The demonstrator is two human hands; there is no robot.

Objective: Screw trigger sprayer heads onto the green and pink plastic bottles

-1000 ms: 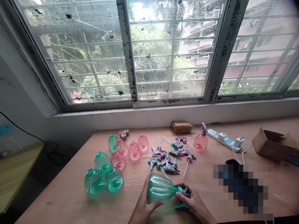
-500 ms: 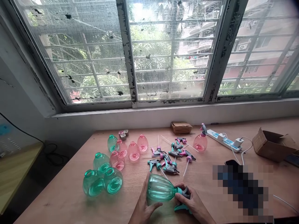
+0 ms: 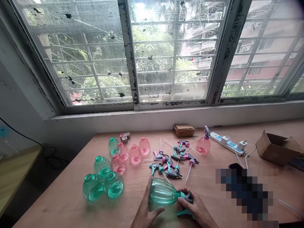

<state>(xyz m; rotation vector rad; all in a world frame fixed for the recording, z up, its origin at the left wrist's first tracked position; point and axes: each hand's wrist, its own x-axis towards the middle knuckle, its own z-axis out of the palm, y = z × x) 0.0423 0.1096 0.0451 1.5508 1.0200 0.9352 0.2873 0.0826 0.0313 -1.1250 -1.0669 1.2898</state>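
Note:
A green see-through spray bottle point(image 3: 163, 192) lies on its side in the air near the table's front, its neck pointing right. Cupped around the bottle's base is my left hand point(image 3: 147, 205), with the thumb below. My right hand point(image 3: 193, 204) grips the grey and teal spray head point(image 3: 187, 197) at the neck, and its teal trigger hangs beneath the fingers. Just beyond the bottle lies a pile of loose spray heads point(image 3: 174, 156) in pink, teal and grey, with thin white tubes. Open green bottles point(image 3: 114, 185) and pink bottles point(image 3: 135, 155) stand to the left.
A pink bottle with a spray head point(image 3: 203, 145) stands at the back right, beside a white power strip point(image 3: 228, 144) with cables. Farther right is an open cardboard box point(image 3: 276, 148). A small brown box point(image 3: 184, 130) sits near the wall. A blurred dark area covers the right front.
Both hands keep nearly the same hold on the green spray bottle. The view has shifted very slightly.

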